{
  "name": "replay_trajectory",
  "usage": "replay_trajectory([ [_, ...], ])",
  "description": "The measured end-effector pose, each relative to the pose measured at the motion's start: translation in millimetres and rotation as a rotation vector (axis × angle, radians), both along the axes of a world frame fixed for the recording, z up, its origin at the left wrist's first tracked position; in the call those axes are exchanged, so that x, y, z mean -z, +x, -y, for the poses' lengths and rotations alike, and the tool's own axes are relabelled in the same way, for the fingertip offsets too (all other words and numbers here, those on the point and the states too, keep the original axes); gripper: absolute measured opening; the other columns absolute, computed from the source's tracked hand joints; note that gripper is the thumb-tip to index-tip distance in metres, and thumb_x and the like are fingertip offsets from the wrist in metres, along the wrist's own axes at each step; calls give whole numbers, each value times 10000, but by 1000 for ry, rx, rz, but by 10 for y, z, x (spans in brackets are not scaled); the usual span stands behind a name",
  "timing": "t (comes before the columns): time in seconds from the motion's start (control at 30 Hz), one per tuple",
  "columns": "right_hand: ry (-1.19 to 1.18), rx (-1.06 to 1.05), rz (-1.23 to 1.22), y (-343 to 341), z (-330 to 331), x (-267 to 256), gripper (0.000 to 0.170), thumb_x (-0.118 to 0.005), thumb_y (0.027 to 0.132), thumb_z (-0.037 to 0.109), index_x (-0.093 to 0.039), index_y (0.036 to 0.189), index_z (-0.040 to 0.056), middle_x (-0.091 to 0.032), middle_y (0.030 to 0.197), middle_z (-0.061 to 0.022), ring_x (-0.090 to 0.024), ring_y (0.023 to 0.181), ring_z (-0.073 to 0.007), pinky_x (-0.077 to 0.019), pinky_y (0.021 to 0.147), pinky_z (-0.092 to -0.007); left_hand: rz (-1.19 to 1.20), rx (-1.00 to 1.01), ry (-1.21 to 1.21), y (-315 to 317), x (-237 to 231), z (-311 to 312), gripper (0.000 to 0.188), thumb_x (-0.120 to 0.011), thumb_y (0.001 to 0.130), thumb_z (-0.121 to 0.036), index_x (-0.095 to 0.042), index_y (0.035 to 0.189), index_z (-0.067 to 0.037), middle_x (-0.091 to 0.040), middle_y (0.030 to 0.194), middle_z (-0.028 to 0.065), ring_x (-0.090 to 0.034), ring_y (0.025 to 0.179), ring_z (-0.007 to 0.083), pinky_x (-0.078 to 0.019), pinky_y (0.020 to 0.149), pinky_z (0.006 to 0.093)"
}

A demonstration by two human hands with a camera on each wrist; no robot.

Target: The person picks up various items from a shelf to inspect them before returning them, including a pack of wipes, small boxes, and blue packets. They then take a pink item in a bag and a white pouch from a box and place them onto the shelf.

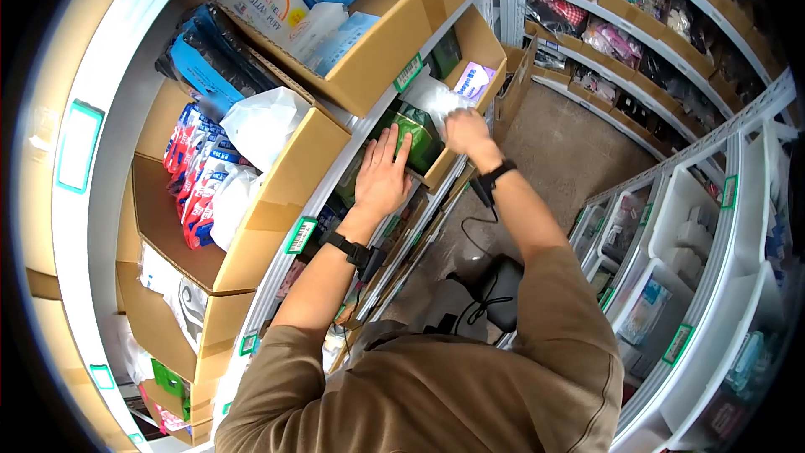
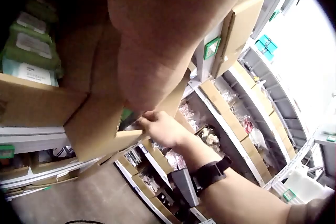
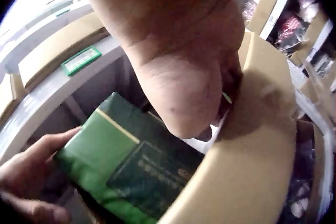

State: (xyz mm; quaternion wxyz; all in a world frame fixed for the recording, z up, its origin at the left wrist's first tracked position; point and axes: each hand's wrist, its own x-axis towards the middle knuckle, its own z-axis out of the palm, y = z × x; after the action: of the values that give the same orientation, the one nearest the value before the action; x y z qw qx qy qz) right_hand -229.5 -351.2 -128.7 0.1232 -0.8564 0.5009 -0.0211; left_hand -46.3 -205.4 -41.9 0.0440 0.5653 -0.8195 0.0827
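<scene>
A dark and light green pack (image 1: 417,136) stands in a cardboard box (image 1: 484,42) on the left shelf. My left hand (image 1: 383,174) rests on its near side with fingers stretched out; the right wrist view shows these fingers (image 3: 50,145) at the pack's corner. Over the same box, my right hand (image 1: 470,132) has curled fingers and pinches a crumpled, whitish plastic wrapping (image 1: 436,99). In the left wrist view the right hand (image 2: 164,128) is at the box's edge. Its fingertips are mostly hidden in the right wrist view. A purple and white pack (image 1: 475,81) lies beyond the wrapping.
Nearer on the shelf, a larger box (image 1: 277,193) holds red-and-blue packets (image 1: 201,176) and a white plastic bag (image 1: 264,122). Above it, another carton (image 1: 369,67) holds white packages. White bins (image 1: 671,226) line the right side. A black cable (image 1: 480,220) hangs over the floor.
</scene>
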Motion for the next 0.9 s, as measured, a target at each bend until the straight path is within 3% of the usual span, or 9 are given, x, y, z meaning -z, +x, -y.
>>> replay_trajectory([
  [0.2,103,67,-70,117,-64,226,506,-475,932,308,-544,1347,29,-415,1487,-168,-269,1444,-326,-73,1190,-559,24,-22,4,-12,-19,-32,831,-660,811,-222,-256,1515,-44,-209,1578,221,-258,1449,340,-230,1187,455],
  [0.33,-366,338,729,85,-336,318,658,-646,868,185,-377,1421,-48,-237,1548,-261,-204,1444,-432,-205,1180,-499,-94,12,-20,26,-175,-189,838,-695,806,-206,-273,1519,-80,-180,1583,237,-242,1449,380,-239,1183,465],
  [0.4,-84,640,1016,127,-630,418,675,-628,918,227,-332,1441,-82,-237,1548,-278,-258,1432,-419,-264,1165,-436,-284,46,78,150,-292,-461,759,-686,816,-172,-343,1485,-78,-187,1576,256,-264,1435,409,-270,1166,467],
  [0.47,485,540,1227,82,-890,411,730,-611,952,273,-256,1481,-85,-227,1566,-268,-305,1430,-374,-323,1134,-400,-406,106,118,380,-342,-800,664,-687,817,-146,-431,1424,-63,-230,1572,228,-299,1422,407,-313,1145,465],
  [0.6,373,477,1299,431,-900,855,750,-604,948,240,-203,1509,-57,-191,1588,-243,-291,1449,-307,-343,1123,-351,-544,-90,323,798,-384,-1493,452,-669,850,-143,-573,1284,-61,-300,1559,185,-419,1359,387,-393,1091,423],
  [0.67,307,446,1193,566,-815,835,765,-547,929,21,-82,1533,-44,-183,1594,-229,-207,1475,-330,-283,1161,-350,-588,-181,369,980,-332,-1745,349,-663,870,-150,-623,1203,-53,-393,1505,181,-464,1323,371,-429,1053,408],
  [0.8,262,480,863,805,-748,561,858,-630,858,139,-129,1531,-40,-283,1538,-290,-501,1291,-351,-413,1052,-345,-619,-266,355,1152,-248,-2036,294,-649,881,-158,-631,1153,-51,-492,1420,144,-555,1201,363,-480,973,414],
  [0.83,281,496,863,853,-814,372,818,-598,867,228,-184,1510,-61,-169,1577,-271,-327,1391,-428,-326,1140,-396,-636,-276,372,1205,-256,-2074,282,-645,883,-158,-634,1142,-47,-529,1384,134,-580,1164,349,-490,947,412],
  [0.9,295,517,842,916,-753,422,834,-599,856,213,-170,1508,-78,-204,1559,-293,-330,1387,-438,-321,1141,-400,-622,-304,366,1263,-273,-2177,245,-635,893,-166,-642,1111,-55,-631,1217,129,-626,1030,342,-507,866,419],
])
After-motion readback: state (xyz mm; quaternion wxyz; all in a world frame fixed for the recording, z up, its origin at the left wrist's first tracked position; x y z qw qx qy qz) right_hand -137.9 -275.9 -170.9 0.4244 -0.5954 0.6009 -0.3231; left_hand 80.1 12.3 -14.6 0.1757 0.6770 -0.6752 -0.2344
